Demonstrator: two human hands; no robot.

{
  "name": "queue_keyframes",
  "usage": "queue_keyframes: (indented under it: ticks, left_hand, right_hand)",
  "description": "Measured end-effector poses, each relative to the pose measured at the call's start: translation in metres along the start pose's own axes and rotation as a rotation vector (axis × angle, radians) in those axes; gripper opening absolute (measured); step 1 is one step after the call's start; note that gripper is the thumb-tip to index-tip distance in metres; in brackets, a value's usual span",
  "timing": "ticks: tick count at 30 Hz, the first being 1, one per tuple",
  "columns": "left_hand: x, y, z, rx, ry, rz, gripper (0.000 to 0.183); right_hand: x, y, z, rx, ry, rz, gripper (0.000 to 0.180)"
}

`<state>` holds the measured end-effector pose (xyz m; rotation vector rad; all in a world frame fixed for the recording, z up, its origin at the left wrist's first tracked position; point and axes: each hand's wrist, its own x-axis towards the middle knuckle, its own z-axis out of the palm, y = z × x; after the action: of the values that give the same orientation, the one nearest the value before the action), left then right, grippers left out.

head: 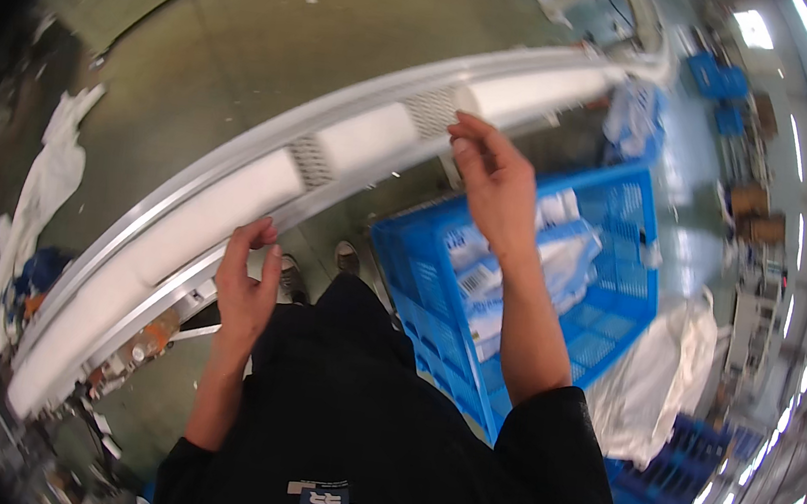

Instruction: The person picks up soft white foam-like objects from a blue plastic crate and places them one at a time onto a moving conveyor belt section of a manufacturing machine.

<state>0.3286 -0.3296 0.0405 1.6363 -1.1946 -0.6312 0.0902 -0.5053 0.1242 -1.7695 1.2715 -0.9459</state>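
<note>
A narrow conveyor (312, 162) with a mesh-like belt crosses in front of me, carrying several long white rolls or folded stacks (368, 138) end to end. Above its near rail is my left hand (249, 275), fingers curled and apart, beside one long white piece (227, 211). My right hand (492, 176) hovers over the near side by the bare stretch of belt, between two white pieces, thumb and fingers parted. Neither hand holds anything that shows. Whether the left fingertips touch the rail cannot be told.
A blue plastic crate (458, 327) holding printed white-and-blue packages (568, 265) stands at my right, under my right forearm. Beyond it lies a white sack (659, 382). A second blue crate (647, 142) is near the conveyor's far end. White sheeting (56, 156) hangs at the left.
</note>
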Motion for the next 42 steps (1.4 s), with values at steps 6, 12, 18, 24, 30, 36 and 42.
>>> queue_keyframes:
  ticks: [6, 12, 18, 24, 30, 36, 42]
  left_hand:
    - [0.019, 0.039, 0.063, -0.048, -0.391, 0.176, 0.025]
    - [0.003, 0.096, 0.208, -0.086, -0.924, 0.357, 0.022]
    - [-0.062, 0.036, 0.379, 0.390, -1.282, 0.467, 0.033]
    - [-0.085, -0.010, 0.419, 0.790, -1.041, 0.552, 0.062]
    - [-0.071, -0.001, 0.414, 0.716, -1.180, 0.203, 0.075]
    - [-0.076, 0.005, 0.415, 0.637, -1.152, 0.207, 0.065]
    - [-0.080, 0.037, 0.424, 0.532, -1.039, 0.441, 0.063]
  right_hand:
    - [-0.090, 0.065, -0.189, -0.221, 0.361, 0.362, 0.030]
    - [-0.189, 0.256, -0.170, -0.302, -0.051, 0.538, 0.029]
    - [-0.218, 0.329, -0.156, -0.728, -0.151, 0.885, 0.061]
    - [-0.190, 0.364, -0.174, -0.583, 0.230, 0.634, 0.093]
    - [-0.160, 0.363, -0.163, -0.607, 0.270, 0.470, 0.095]
    - [-0.154, 0.347, -0.156, -0.795, 0.099, 0.530, 0.096]
    - [-0.170, 0.352, -0.182, -0.878, 0.011, 0.383, 0.102]
